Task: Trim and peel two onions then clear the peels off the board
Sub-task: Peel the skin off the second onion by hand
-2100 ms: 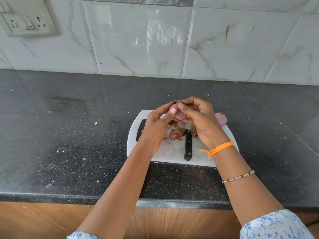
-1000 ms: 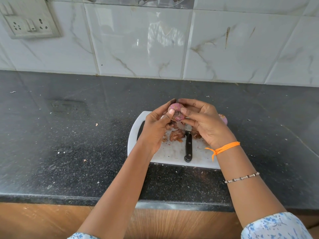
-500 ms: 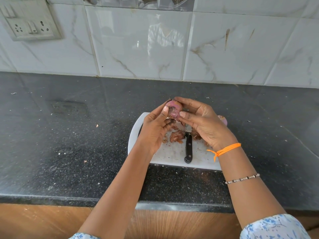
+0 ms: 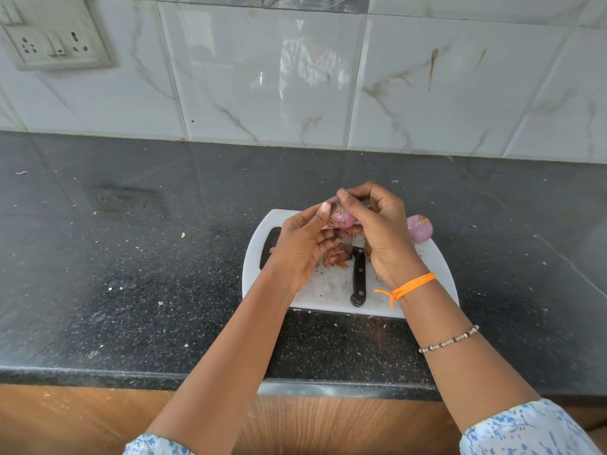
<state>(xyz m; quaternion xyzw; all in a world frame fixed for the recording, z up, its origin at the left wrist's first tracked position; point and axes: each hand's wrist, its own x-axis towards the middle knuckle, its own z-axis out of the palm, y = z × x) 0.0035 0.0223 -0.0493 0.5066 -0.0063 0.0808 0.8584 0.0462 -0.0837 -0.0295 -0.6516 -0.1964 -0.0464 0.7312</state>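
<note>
Presently the onion is held just above the far edge of the white cutting board, raised clear of it so that it can be turned freely while its skin is worked loose. It is cradled from the left by the left hand, whose thumb is laid against its side as a steadying stop; whether the other fingers curl under it cannot be told, as they are hidden behind the bulb. From the right it is pinched by the right hand, its fingers bent over the top, seemingly to catch a layer of skin. A second onion, already pink and bare, has been set at the far right corner of the board, apart from the mess, probably to keep it clean. A heap of brown peels lies on the board directly beneath the hands, where they would naturally drop. The knife has been laid down on the board just right of the peels, handle toward the near edge, so that both hands are freed yet it remains within reach. The board itself rests on the dark speckled surface, near its front edge. Clearing of the peels is judged still to be done.
</note>
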